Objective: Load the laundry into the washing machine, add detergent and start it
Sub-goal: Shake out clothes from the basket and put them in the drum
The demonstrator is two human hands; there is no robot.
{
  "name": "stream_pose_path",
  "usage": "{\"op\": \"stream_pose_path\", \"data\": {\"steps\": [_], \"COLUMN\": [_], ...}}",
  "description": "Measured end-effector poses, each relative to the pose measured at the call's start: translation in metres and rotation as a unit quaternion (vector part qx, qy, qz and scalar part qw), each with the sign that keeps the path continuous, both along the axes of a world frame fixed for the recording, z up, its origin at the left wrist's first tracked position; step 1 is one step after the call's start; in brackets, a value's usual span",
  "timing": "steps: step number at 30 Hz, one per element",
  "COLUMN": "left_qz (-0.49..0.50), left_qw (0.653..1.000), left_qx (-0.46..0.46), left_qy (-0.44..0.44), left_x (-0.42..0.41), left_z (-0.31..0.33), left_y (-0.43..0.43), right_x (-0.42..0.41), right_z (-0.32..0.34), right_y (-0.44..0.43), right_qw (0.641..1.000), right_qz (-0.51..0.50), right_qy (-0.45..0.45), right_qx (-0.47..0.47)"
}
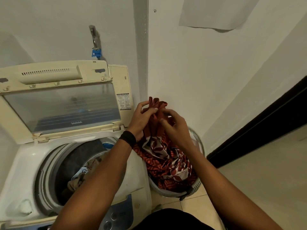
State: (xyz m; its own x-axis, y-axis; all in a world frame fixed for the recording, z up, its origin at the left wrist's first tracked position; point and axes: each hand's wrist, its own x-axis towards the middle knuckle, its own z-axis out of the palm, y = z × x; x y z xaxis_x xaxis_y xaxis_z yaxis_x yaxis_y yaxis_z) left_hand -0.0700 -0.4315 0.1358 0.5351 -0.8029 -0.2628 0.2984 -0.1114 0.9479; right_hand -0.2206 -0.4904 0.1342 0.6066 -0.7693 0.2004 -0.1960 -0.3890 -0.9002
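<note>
At the near edge sits the washing machine's blue-grey control panel. Behind it the drum stands open, with dark, tan and pale blue garments heaped inside. Just right of the machine, on the tiled floor, a laundry basket holds a red patterned cloth, rust-red with white leaf shapes. Its top is drawn up out of the basket into a bunched plain-red peak. The left hand, with a black wristband, pinches that peak. The right hand curls its fingers round the cloth just beneath. Farther back the yellowed lid stands raised, below a wall tap with a blue fitting.
</note>
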Motion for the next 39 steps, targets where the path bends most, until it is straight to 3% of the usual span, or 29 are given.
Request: {"op": "stream_pose_path", "data": {"steps": [5, 11, 16, 20, 24, 29, 33, 36, 39], "left_qz": [-0.110, -0.159, -0.183, -0.174, -0.162, -0.160, -0.120, -0.171, -0.227], "left_qw": [0.994, 0.985, 0.981, 0.981, 0.985, 0.987, 0.990, 0.977, 0.966], "left_qx": [0.016, -0.019, -0.018, -0.017, -0.005, 0.013, 0.057, 0.080, 0.059], "left_qy": [0.021, 0.056, 0.064, 0.083, 0.056, -0.008, -0.050, -0.097, -0.109], "left_x": [0.010, 0.020, 0.020, 0.027, 0.034, 0.035, 0.035, 0.029, 0.020], "left_z": [-0.003, 0.000, -0.008, -0.017, -0.014, -0.007, -0.001, 0.002, 0.006], "left_y": [0.007, 0.008, 0.008, 0.013, 0.014, 0.014, 0.009, 0.007, 0.006], "right_x": [-0.008, -0.003, -0.013, -0.031, -0.055, -0.060, -0.056, -0.039, -0.025], "right_z": [-0.002, -0.007, -0.023, -0.034, -0.048, -0.034, 0.002, 0.027, 0.030], "right_y": [-0.004, 0.008, 0.025, 0.022, 0.007, -0.019, -0.022, -0.012, -0.011], "right_qw": [0.995, 0.993, 0.994, 1.000, 0.974, 0.972, 0.935, 0.904, 0.935], "right_qz": [0.087, 0.048, 0.030, 0.013, 0.063, 0.035, 0.181, 0.261, 0.207], "right_qy": [0.011, 0.006, 0.007, 0.002, 0.136, 0.157, 0.144, 0.131, 0.098], "right_qx": [-0.043, -0.111, -0.104, -0.020, -0.170, -0.172, -0.268, -0.313, -0.271]}}
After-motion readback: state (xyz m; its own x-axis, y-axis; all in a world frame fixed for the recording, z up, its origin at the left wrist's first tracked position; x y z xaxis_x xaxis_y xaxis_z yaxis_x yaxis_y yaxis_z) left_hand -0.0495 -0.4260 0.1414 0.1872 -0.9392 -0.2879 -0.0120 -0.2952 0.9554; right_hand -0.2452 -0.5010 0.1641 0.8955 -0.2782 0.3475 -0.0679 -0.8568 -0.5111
